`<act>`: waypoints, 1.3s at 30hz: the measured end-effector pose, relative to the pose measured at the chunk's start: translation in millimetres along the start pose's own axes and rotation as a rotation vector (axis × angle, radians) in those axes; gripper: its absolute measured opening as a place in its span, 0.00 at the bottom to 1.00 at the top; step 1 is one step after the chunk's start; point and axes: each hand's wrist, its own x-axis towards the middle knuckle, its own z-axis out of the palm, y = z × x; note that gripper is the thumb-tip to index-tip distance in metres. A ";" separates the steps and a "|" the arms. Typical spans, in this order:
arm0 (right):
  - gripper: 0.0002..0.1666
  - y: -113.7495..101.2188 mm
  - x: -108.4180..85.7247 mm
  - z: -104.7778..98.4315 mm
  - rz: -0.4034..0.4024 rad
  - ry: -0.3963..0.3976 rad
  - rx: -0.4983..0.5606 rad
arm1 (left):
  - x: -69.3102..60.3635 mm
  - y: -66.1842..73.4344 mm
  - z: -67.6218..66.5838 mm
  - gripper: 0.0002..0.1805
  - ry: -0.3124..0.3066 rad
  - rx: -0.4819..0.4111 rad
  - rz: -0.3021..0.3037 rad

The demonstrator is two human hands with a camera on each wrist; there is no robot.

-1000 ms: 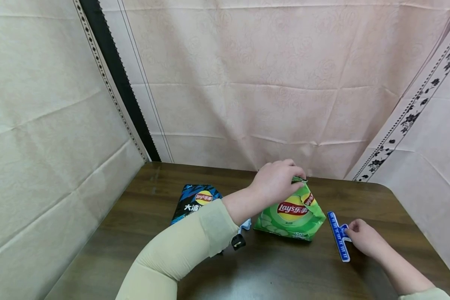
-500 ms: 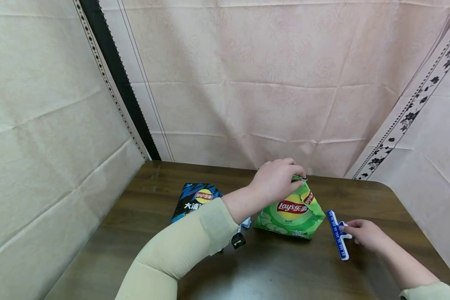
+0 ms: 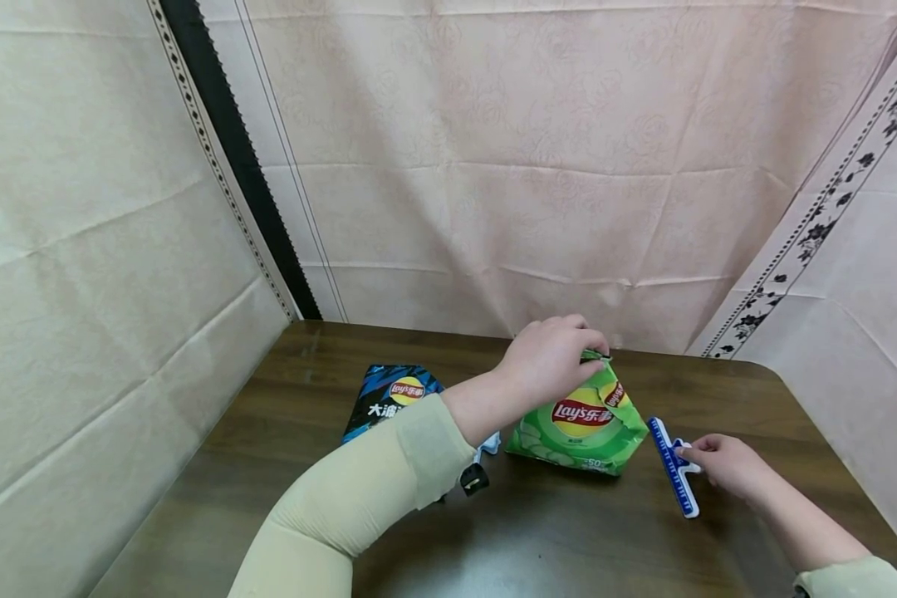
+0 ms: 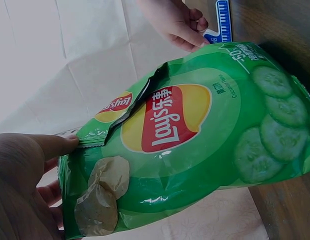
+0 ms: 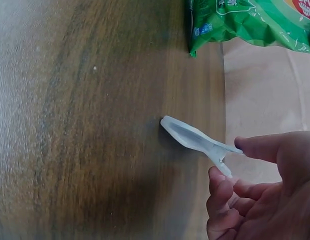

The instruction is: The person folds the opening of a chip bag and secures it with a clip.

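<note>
The left hand (image 3: pixel 546 361) grips the top edge of an opened green bag of potato chips (image 3: pixel 586 436), which stands upright on the table. In the left wrist view its thumb (image 4: pixel 62 145) lies on the folded, torn top of the bag. To the right of the bag, the right hand (image 3: pixel 732 468) pinches the handles of a blue and white bag clip (image 3: pixel 673 472). Seen from the right wrist, the thumb and fingers press the two handles of the clip (image 5: pixel 195 141) from opposite sides. The clip is a small distance from the bag.
A black and blue chip bag (image 3: pixel 389 399) lies left of the green one, partly hidden behind the left sleeve (image 3: pixel 389 482). Near it are a light blue item (image 3: pixel 491 445) and a small black object (image 3: pixel 474 479). A fabric curtain (image 3: pixel 553 166) hangs behind the wooden table (image 3: pixel 546 548).
The right hand has altered its hold on the clip, with its fingers now straighter on the handles, and the clip has shifted slightly. The left hand and green bag have barely moved.
</note>
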 end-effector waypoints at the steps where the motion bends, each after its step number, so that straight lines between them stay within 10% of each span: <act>1: 0.31 0.4 0.3 0.6 -0.009 0.000 -0.015 | -0.1 -0.1 0.3 0.13 0.001 0.000 0.001; 39: 0.23 -26.0 -35.8 2.8 -0.341 0.365 -0.070 | -0.9 -1.7 0.6 0.13 0.007 -0.013 0.021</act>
